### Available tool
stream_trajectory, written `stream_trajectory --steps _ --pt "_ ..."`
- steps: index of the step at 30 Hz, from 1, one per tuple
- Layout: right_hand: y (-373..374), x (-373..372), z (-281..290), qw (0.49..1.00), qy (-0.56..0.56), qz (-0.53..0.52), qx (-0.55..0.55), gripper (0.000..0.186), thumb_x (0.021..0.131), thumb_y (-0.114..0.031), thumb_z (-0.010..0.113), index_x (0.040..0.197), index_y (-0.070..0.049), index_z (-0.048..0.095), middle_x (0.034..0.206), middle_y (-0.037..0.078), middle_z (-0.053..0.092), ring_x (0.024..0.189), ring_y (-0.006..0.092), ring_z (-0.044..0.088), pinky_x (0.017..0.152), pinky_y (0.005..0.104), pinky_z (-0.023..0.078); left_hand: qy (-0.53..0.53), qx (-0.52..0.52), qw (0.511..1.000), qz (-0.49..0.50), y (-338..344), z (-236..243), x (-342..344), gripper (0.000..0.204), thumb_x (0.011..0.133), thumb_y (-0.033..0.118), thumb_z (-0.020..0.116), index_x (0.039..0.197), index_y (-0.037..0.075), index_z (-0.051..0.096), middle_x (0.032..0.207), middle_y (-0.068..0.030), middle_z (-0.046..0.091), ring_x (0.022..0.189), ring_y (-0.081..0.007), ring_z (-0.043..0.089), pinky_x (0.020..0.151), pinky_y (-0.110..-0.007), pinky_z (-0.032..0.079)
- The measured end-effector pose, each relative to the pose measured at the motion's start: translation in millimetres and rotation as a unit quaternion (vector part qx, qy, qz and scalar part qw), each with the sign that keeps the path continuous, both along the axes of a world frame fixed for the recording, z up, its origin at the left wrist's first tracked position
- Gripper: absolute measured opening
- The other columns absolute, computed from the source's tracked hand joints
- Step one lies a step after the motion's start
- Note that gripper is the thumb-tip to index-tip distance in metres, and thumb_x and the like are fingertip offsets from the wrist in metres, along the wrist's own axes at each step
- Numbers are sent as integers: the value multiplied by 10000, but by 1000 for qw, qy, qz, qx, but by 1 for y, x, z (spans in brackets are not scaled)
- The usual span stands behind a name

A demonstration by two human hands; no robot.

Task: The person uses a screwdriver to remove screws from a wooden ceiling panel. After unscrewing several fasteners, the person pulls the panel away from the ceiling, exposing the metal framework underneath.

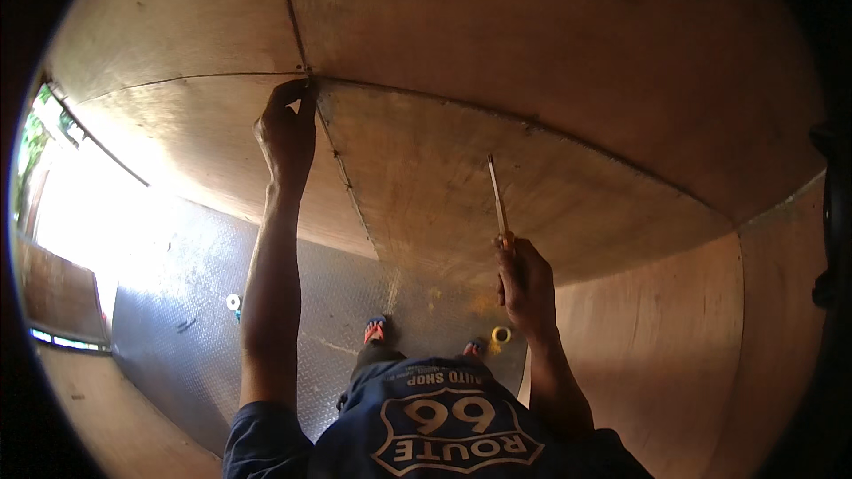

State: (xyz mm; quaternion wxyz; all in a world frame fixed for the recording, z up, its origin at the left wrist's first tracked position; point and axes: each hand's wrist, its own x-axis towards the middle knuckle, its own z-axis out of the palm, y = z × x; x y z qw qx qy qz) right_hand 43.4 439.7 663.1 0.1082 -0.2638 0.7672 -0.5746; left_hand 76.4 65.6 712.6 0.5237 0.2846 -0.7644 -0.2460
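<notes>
My left hand [286, 129] is raised to the wooden panel wall, with thumb and forefinger pinched together where several panel seams [309, 76] meet. Whatever sits between those fingertips is too small and dark to make out. In my right hand [528, 288] is a screwdriver [497, 195] with an orange-toned handle and a long thin shaft. Its tip points up in front of the lower plywood panel [426, 151]; whether it touches the wood I cannot tell.
Underfoot lies a patterned metal floor [204, 257]. A yellow tape roll [501, 334] rests near my right foot, and a white roll [233, 302] lies beyond my left forearm. Bright light comes through an opening [89, 204] at the left. Another wood panel wall [648, 328] stands at the right.
</notes>
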Motion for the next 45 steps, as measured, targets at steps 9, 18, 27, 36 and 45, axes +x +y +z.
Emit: stream_trajectory --steps 9,18,27,36,45 --pt "-61 51 27 1000 -21 10 9 182 1026 -139 586 1159 -20 624 671 -10 532 527 52 497 481 239 416 33 -72 991 -108 23 8 -1 89 899 72 706 986 55 711 920 -108 749 776 -250 736 675 -345 581" --pt "-66 44 34 998 18 67 1 193 1008 -135 605 1153 -12 635 711 25 568 589 83 527 533 269 426 73 -161 970 -164 68 7 -20 149 860 54 713 982 72 630 899 -104 723 779 -290 735 645 -390 607" --pt "-73 41 32 991 -86 101 -31 185 1050 -210 568 1084 -34 611 723 53 600 585 115 562 547 292 450 52 114 950 -287 87 -11 -18 238 996 153 635 1189 24 686 806 -40 692 607 -124 591 552 -273 488" --pt "-76 43 39 981 -160 102 -43 285 1090 -222 479 1209 8 598 741 5 528 544 71 499 476 247 416 191 557 667 -458 103 -22 4 278 1013 128 616 1239 -31 640 840 -4 653 491 6 346 423 -174 281" --pt "-83 44 42 978 -172 96 -65 285 1086 -184 457 1222 29 590 733 15 529 524 74 494 457 242 408 181 569 670 -440 96 -6 2 220 977 104 672 1165 -10 682 661 73 493 486 -5 327 426 -195 261"
